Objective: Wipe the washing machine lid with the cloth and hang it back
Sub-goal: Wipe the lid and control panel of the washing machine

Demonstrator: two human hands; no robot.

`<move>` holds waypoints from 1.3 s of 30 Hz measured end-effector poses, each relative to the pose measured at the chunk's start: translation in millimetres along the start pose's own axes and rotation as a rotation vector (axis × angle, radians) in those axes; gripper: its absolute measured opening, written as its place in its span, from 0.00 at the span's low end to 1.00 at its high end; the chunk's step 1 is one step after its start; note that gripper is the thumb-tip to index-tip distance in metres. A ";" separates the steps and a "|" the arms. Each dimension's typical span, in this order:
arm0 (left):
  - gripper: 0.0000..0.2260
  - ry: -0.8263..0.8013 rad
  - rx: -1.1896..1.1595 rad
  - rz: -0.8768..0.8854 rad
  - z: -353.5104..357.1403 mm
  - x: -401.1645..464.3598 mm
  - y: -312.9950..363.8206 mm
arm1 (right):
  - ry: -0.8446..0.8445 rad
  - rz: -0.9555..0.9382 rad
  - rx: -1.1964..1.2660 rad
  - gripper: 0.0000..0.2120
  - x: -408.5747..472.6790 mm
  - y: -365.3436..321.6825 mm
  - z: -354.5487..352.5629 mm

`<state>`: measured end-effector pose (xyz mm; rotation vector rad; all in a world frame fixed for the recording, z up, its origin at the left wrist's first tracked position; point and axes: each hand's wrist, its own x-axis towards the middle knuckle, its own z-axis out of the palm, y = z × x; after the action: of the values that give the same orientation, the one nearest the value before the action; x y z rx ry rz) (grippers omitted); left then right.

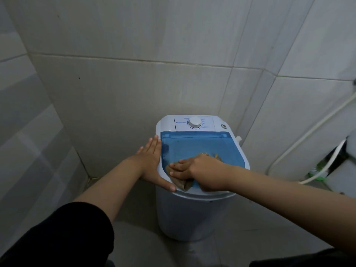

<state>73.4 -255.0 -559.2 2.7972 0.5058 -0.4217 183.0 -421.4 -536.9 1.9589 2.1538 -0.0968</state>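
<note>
A small white washing machine (185, 214) stands in the corner, topped by a translucent blue lid (196, 145). My right hand (198, 171) presses a crumpled brown cloth (182, 185) flat onto the lid's near left part; a bit of the cloth also shows beyond the hand. My left hand (153, 162) lies flat with fingers straight against the machine's left rim, thumb on the front edge, holding nothing.
A white control panel with a round dial (195, 123) sits behind the lid. Grey tiled walls close in on the left and behind. A white hose (312, 132) runs down the right wall toward dark fittings (335, 157) low on the right.
</note>
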 end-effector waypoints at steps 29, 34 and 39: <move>0.68 0.010 -0.026 0.020 2.9 3.7 -2.3 | 0.172 0.309 0.029 0.25 59.7 31.8 -12.1; 0.68 -0.003 -0.012 0.008 2.2 4.2 -3.7 | 0.156 0.155 0.000 0.28 48.9 25.2 -4.5; 0.67 -0.018 0.011 -0.002 0.8 2.8 -1.5 | 0.215 -0.070 0.014 0.24 27.5 14.1 4.2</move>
<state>75.2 -253.0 -561.2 2.8011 0.5041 -0.4511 195.3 -394.0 -545.4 1.9824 2.3610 0.0924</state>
